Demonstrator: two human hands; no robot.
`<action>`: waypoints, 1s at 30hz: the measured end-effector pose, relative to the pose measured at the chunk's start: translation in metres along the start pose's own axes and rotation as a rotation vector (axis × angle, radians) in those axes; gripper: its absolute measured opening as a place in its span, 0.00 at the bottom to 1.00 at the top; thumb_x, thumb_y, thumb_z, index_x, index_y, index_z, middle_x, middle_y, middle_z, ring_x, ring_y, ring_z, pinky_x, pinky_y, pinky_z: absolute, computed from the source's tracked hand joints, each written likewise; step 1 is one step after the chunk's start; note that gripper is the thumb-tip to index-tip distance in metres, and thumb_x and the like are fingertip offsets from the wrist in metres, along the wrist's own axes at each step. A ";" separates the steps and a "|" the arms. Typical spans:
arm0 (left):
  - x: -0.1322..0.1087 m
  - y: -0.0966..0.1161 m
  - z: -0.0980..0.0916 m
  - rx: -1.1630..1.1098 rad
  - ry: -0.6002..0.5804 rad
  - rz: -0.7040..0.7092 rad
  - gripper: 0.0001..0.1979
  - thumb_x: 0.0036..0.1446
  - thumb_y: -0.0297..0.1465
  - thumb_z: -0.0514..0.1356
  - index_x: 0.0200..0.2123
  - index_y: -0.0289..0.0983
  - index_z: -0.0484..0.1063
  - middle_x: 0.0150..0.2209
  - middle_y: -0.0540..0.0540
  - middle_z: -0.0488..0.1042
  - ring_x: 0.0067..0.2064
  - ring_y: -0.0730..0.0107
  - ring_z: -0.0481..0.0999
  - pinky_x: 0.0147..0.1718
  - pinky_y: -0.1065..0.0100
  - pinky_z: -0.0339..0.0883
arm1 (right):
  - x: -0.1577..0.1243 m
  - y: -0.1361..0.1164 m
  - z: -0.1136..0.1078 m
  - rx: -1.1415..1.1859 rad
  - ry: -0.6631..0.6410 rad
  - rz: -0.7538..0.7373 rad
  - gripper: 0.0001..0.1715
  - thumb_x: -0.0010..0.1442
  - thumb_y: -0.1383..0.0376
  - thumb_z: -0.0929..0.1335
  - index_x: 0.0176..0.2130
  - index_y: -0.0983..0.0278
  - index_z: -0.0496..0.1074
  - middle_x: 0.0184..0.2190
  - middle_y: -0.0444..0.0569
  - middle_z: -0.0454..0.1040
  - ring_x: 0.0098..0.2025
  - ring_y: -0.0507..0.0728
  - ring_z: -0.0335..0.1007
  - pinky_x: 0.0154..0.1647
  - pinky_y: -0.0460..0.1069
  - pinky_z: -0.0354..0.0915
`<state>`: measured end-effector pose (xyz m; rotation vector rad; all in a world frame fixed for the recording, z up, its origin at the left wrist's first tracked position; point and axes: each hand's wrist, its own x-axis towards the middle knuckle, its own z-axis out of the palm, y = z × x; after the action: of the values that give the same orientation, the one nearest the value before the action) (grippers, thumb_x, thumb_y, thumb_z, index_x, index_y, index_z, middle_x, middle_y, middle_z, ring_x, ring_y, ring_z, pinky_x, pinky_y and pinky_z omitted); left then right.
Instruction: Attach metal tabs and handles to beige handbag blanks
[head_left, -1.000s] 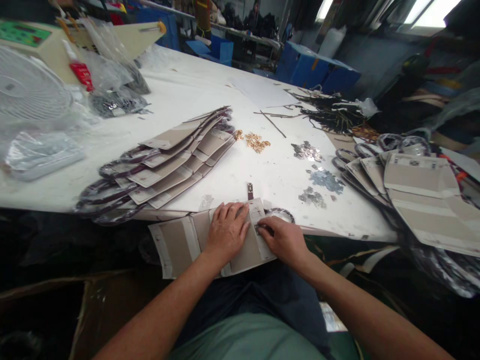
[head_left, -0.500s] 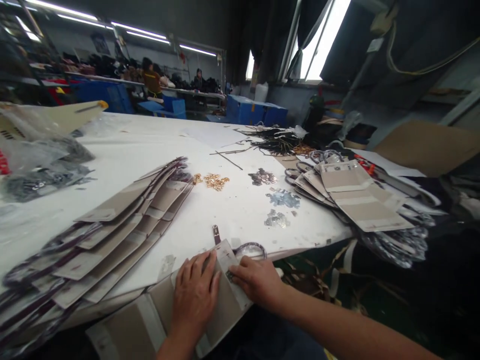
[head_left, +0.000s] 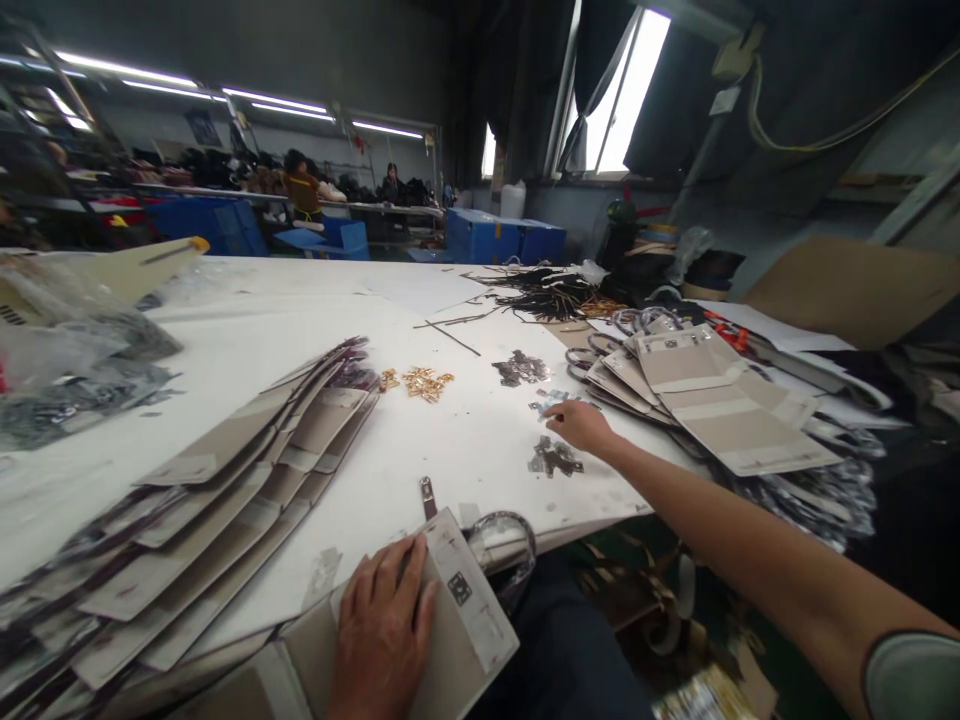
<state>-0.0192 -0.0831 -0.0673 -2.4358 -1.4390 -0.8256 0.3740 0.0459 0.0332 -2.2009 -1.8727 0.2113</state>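
White worktable (head_left: 300, 295): stack of beige panels (head_left: 247, 510) on the left, second stack of panels with wrapped handles (head_left: 720, 390) at right. Between them, at the near edge, lies a single beige panel (head_left: 454, 635). Left hand (head_left: 382, 620) rests flat on it, fingers extended, grasping nothing. Right hand (head_left: 577, 425) is at the middle pile of metal plates (head_left: 551, 405), fingers curled, thumb near index; cannot tell if a plate is held. Gold-coloured hardware (head_left: 427, 384) lies farther left. Smallest: dark metal plate (head_left: 459, 588) on the single panel's pale strip.
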 end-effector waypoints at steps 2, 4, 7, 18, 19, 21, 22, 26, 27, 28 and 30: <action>0.000 -0.001 0.000 0.009 0.003 0.005 0.24 0.67 0.31 0.58 0.66 0.42 0.67 0.59 0.41 0.75 0.60 0.50 0.72 0.62 0.46 0.64 | 0.024 0.019 0.005 -0.012 -0.012 0.028 0.17 0.64 0.61 0.71 0.51 0.56 0.84 0.50 0.50 0.84 0.49 0.61 0.77 0.44 0.50 0.67; -0.001 -0.001 0.000 0.018 0.005 0.008 0.24 0.68 0.31 0.58 0.66 0.42 0.67 0.59 0.42 0.76 0.60 0.50 0.72 0.62 0.47 0.63 | 0.038 0.030 0.015 -0.020 -0.033 0.041 0.17 0.63 0.60 0.71 0.51 0.55 0.84 0.48 0.50 0.84 0.47 0.60 0.78 0.41 0.49 0.66; 0.001 0.000 -0.001 0.022 -0.008 0.005 0.25 0.68 0.31 0.58 0.67 0.42 0.66 0.59 0.42 0.76 0.60 0.51 0.72 0.63 0.47 0.63 | 0.049 0.038 0.028 -0.036 -0.071 0.029 0.15 0.61 0.60 0.72 0.47 0.54 0.85 0.47 0.48 0.84 0.46 0.60 0.77 0.38 0.48 0.63; 0.001 0.005 -0.007 0.007 -0.017 -0.018 0.24 0.68 0.30 0.57 0.66 0.40 0.68 0.60 0.41 0.75 0.61 0.51 0.71 0.63 0.47 0.63 | 0.068 0.032 0.027 -0.071 -0.154 -0.081 0.08 0.57 0.68 0.73 0.38 0.64 0.83 0.39 0.51 0.83 0.40 0.56 0.73 0.37 0.46 0.60; 0.000 0.006 -0.007 0.004 -0.018 -0.020 0.24 0.68 0.30 0.58 0.66 0.40 0.68 0.60 0.41 0.75 0.61 0.51 0.71 0.64 0.48 0.62 | 0.067 0.029 0.024 -0.074 -0.147 -0.094 0.08 0.58 0.68 0.72 0.38 0.65 0.83 0.39 0.52 0.83 0.40 0.57 0.73 0.37 0.47 0.59; 0.000 0.008 -0.009 -0.008 -0.029 -0.032 0.24 0.67 0.30 0.58 0.66 0.39 0.68 0.60 0.41 0.75 0.61 0.52 0.71 0.65 0.47 0.62 | 0.061 0.022 0.016 -0.071 -0.123 -0.122 0.09 0.62 0.67 0.70 0.40 0.66 0.82 0.39 0.55 0.83 0.41 0.58 0.73 0.37 0.48 0.59; 0.000 0.009 -0.010 -0.017 -0.039 -0.043 0.24 0.68 0.30 0.58 0.65 0.39 0.69 0.60 0.40 0.75 0.61 0.52 0.71 0.65 0.47 0.61 | 0.056 0.016 0.012 -0.065 -0.109 -0.138 0.10 0.63 0.66 0.69 0.41 0.66 0.81 0.40 0.56 0.82 0.41 0.58 0.73 0.38 0.48 0.59; 0.000 0.014 -0.015 -0.061 -0.075 -0.093 0.23 0.68 0.31 0.58 0.65 0.38 0.69 0.60 0.40 0.75 0.62 0.52 0.70 0.66 0.47 0.60 | 0.019 -0.025 -0.002 0.074 -0.118 -0.238 0.14 0.68 0.60 0.66 0.43 0.64 0.79 0.36 0.51 0.82 0.36 0.56 0.73 0.36 0.48 0.62; 0.000 0.015 -0.016 -0.071 -0.079 -0.100 0.23 0.68 0.31 0.58 0.65 0.38 0.69 0.61 0.40 0.75 0.62 0.51 0.70 0.66 0.47 0.60 | 0.004 -0.041 -0.003 0.166 -0.160 -0.272 0.14 0.67 0.59 0.66 0.43 0.63 0.79 0.34 0.49 0.81 0.32 0.55 0.73 0.34 0.48 0.62; 0.000 0.016 -0.016 -0.080 -0.083 -0.107 0.23 0.68 0.31 0.58 0.65 0.38 0.69 0.61 0.40 0.74 0.62 0.51 0.70 0.66 0.47 0.60 | -0.012 -0.059 -0.003 0.278 -0.228 -0.310 0.15 0.67 0.58 0.66 0.44 0.62 0.79 0.32 0.47 0.81 0.29 0.54 0.72 0.33 0.48 0.63; -0.001 0.017 -0.018 -0.098 -0.085 -0.118 0.24 0.68 0.31 0.58 0.65 0.39 0.69 0.61 0.39 0.74 0.62 0.51 0.70 0.66 0.46 0.60 | -0.047 -0.097 0.003 0.453 -0.383 -0.389 0.13 0.66 0.58 0.68 0.42 0.61 0.80 0.31 0.44 0.80 0.27 0.53 0.71 0.31 0.47 0.64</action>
<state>-0.0112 -0.0999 -0.0511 -2.5051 -1.6238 -0.8448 0.2735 0.0145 0.0554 -1.5421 -2.1312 0.9298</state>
